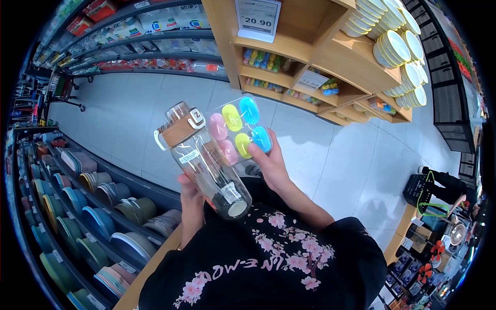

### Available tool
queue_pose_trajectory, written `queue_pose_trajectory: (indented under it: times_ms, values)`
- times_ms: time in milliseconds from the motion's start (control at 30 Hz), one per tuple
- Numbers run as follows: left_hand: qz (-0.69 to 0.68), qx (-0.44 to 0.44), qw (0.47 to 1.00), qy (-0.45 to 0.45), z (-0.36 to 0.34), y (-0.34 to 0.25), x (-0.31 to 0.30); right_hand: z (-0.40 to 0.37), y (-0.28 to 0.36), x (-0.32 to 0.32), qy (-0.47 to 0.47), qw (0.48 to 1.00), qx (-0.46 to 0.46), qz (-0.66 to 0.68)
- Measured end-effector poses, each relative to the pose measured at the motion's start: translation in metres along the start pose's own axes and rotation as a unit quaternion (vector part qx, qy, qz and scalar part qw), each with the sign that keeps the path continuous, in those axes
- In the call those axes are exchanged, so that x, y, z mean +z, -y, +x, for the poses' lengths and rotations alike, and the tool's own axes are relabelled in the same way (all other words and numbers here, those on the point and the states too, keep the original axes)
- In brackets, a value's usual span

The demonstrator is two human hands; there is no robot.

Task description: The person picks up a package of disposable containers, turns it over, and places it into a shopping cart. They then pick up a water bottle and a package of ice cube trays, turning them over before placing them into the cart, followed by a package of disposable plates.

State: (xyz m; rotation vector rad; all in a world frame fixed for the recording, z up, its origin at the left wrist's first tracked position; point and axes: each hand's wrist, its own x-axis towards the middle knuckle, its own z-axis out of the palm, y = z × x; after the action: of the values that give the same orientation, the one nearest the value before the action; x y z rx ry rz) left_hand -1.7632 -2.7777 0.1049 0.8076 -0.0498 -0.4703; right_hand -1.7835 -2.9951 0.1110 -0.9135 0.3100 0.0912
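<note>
A clear water bottle [214, 173] with a brown and white lid is tilted in front of my chest, its top toward the upper left. My left hand [190, 192] is closed round its far side, the fingers mostly hidden behind it. My right hand [271, 164] grips a clear plastic pack [247, 126] by its lower right corner, thumb on the front. Inside the pack sit several oval plastic pieces in pink, yellow-green and blue; what they are I cannot make out. The bottle's upper part is beside the pack's left edge.
Shelves of bowls and basins [98, 222] run along the left. A wooden shelf unit [289, 46] with price signs and stacked buckets [391, 49] stands ahead. Bagged goods [155, 20] fill the far shelves. At right, a person's arm is near a black basket [416, 188].
</note>
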Motion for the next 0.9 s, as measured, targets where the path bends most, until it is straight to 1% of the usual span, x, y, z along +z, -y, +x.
queue_pose_trajectory:
  times_ms: [33, 133, 167, 300, 333, 400, 500, 567, 633, 700, 733, 833, 900]
  values:
    - [-0.005, 0.0, 1.0, 0.0, -0.003, -0.001, -0.009, 0.002, -0.003, 0.005, -0.002, 1.0, 0.001, -0.004]
    - [-0.05, 0.001, 0.998, -0.043, -0.003, -0.011, -0.029, 0.015, -0.008, 0.022, -0.016, 0.999, 0.012, -0.03]
    - [-0.036, -0.003, 0.999, 0.01, 0.004, -0.021, -0.036, 0.019, -0.009, 0.029, -0.013, 0.999, 0.016, -0.038]
    - [-0.026, 0.008, 1.0, 0.014, 0.009, -0.057, -0.051, 0.041, -0.017, 0.068, -0.007, 0.997, 0.005, -0.074]
    - [-0.011, 0.028, 1.0, 0.002, 0.007, -0.067, -0.059, 0.047, -0.022, 0.082, 0.003, 0.997, 0.006, -0.081]
    - [0.001, 0.06, 0.998, -0.017, 0.001, -0.083, -0.077, 0.059, -0.031, 0.112, 0.011, 0.992, -0.038, -0.117]
    - [-0.008, 0.126, 0.99, -0.069, -0.013, -0.112, -0.105, 0.08, -0.045, 0.156, 0.051, 0.988, -0.03, -0.145]
    - [-0.009, 0.174, 0.985, -0.017, -0.017, -0.14, -0.118, 0.098, -0.061, 0.184, 0.083, 0.983, -0.029, -0.16]
    - [-0.003, 0.194, 0.98, -0.039, -0.029, -0.164, -0.14, 0.115, -0.079, 0.216, 0.118, 0.977, -0.027, -0.175]
    - [-0.007, 0.209, 0.976, -0.067, -0.044, -0.187, -0.162, 0.129, -0.099, 0.252, 0.14, 0.97, -0.002, -0.2]
    - [-0.023, 0.215, 0.971, -0.097, -0.052, -0.196, -0.173, 0.133, -0.109, 0.27, 0.162, 0.965, 0.007, -0.204]
    - [-0.016, 0.255, 0.956, -0.145, -0.075, -0.226, -0.201, 0.149, -0.138, 0.32, 0.225, 0.947, 0.006, -0.228]
    - [0.026, 0.271, 0.941, -0.2, -0.088, -0.236, -0.218, 0.156, -0.153, 0.353, 0.26, 0.938, 0.018, -0.229]
